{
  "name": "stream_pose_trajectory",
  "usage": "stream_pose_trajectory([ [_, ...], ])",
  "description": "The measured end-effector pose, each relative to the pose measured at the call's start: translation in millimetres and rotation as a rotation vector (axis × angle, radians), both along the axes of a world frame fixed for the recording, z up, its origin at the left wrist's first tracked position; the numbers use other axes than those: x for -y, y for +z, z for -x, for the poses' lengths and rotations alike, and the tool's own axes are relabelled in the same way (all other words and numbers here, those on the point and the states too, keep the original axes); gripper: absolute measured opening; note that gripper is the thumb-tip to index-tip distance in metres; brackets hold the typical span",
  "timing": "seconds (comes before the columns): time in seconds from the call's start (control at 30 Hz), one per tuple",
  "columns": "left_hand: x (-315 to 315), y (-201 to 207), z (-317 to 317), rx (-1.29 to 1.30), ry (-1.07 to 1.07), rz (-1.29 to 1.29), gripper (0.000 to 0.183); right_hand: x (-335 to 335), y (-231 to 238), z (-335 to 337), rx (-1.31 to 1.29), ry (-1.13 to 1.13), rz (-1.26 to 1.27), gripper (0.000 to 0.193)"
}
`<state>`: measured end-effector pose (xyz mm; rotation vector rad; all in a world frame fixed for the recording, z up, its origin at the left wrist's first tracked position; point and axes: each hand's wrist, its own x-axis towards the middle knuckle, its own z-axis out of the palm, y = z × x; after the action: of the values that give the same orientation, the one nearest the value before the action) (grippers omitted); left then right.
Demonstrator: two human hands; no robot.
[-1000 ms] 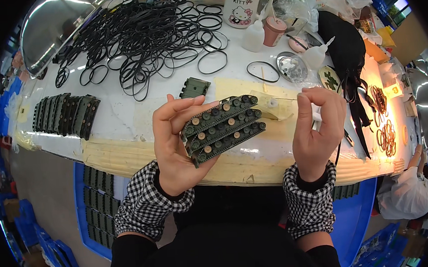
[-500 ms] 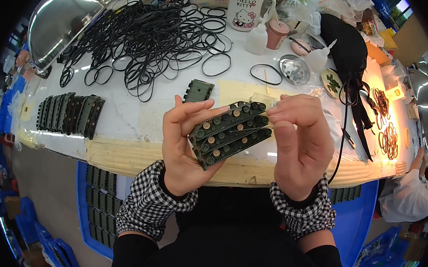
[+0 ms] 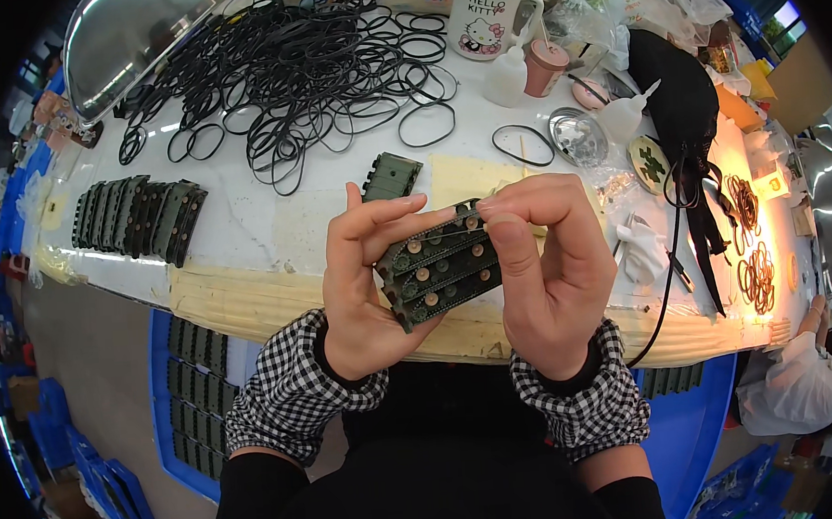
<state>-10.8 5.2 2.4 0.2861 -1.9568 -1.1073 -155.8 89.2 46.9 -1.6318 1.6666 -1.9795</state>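
Note:
A few dark green toy tank track pieces (image 3: 436, 270), with rows of small round wheels, some tan-centred, are held side by side above the table edge. My left hand (image 3: 354, 307) is closed around their left end, with the thumb below and fingers above. At their upper right end, my right hand (image 3: 558, 283) has its thumb and forefinger pinched together against the pieces. Whatever is between those fingertips is hidden. Just behind my left fingers lies another green track piece (image 3: 391, 176). A row of similar pieces (image 3: 138, 221) stands on the table to the left.
Black rubber loops (image 3: 298, 84) are heaped at the back. A white mug (image 3: 484, 23), squeeze bottle (image 3: 505, 78), pink cup (image 3: 545, 67) and round metal dish (image 3: 577, 134) stand at back right. Below the table edge, a blue tray (image 3: 163, 412) holds more green pieces. A black cord (image 3: 668, 280) hangs right.
My right hand has moved left and closer in, its fingertips now over the pieces' right end. The thin stick-like tip seen along the wheels earlier no longer shows. My left hand has barely moved.

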Motion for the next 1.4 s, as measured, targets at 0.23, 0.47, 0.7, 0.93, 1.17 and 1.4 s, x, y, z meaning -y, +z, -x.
stream_pose_trajectory([
  [0.23, 0.4, 1.0, -0.7, 0.011, -0.009, -0.004, 0.074, 1.0, -1.6, 1.0, -0.031, -0.008, 0.010, 0.008],
  [0.47, 0.7, -1.6, -0.3, 0.000, -0.004, -0.021, 0.074, -4.9, 1.4, 2.1, 0.020, 0.032, -0.019, 0.006],
  [0.7, 1.3, -2.2, 0.0, -0.008, -0.009, -0.043, 0.073, -3.9, -0.3, 3.8, -0.096, 0.029, -0.013, 0.008],
  [0.93, 1.1, -1.2, 0.0, -0.003, -0.015, -0.048, 0.073, -2.9, -1.2, 4.7, -0.125, 0.022, -0.004, 0.009],
  [1.17, 1.9, -0.9, -1.3, -0.004, -0.016, -0.044, 0.074, -2.1, -1.2, 3.8, -0.133, 0.018, -0.004, 0.008],
  [1.4, 2.7, -2.3, -3.3, 0.020, 0.007, -0.001, 0.074, -13.6, 0.0, 14.9, 0.059, -0.038, 0.024, 0.003],
])
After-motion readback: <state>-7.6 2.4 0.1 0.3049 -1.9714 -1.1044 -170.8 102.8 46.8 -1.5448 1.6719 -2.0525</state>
